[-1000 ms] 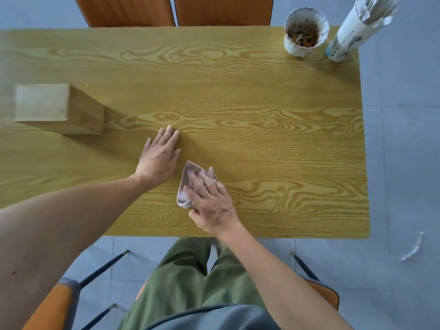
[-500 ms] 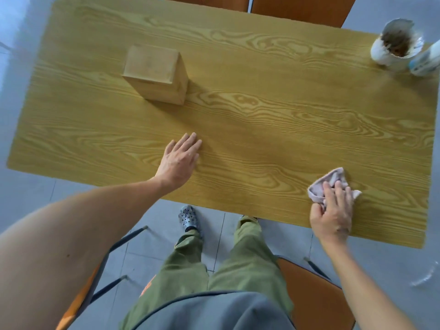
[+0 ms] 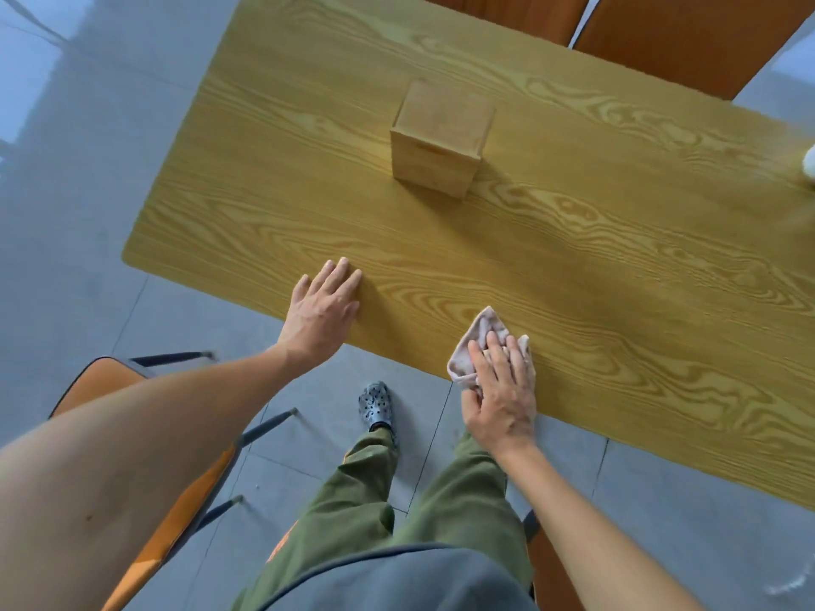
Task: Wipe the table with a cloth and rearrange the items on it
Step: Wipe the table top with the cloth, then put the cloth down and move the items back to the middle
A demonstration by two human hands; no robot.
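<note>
Pressing down on a pale pink cloth (image 3: 478, 346), the right hand (image 3: 500, 396) lies low and right of the frame's centre, at the near edge of the table (image 3: 617, 266). Its fingers are stretched out flat over the cloth, not curled round it, and the thumb sits on the cloth's lower left corner. The cloth is crumpled, with one peak poking out above the fingertips toward the upper left and a smaller corner showing to the right of the hand. It rests on the tabletop just inside the edge.

At the left of centre, the left hand (image 3: 324, 313) lies palm down on the table, fingers open and close together, holding nothing. It is well apart from the cloth, and its wrist hangs over the table's edge.

A wooden box (image 3: 439, 147) stands upright on the table in the upper middle of the frame, well away from both hands, its shadow falling to the right. At the right border, partly cut off, is a white object (image 3: 809, 163) on the table; what it is cannot be told.

Two brown chair backs (image 3: 688, 41) show beyond the far edge at upper right. An orange chair (image 3: 110, 381) sits at lower left under the left forearm. Green trousers (image 3: 441, 500) and a grey shoe (image 3: 375, 405) fill the bottom middle, over a grey tiled floor (image 3: 88, 169).
</note>
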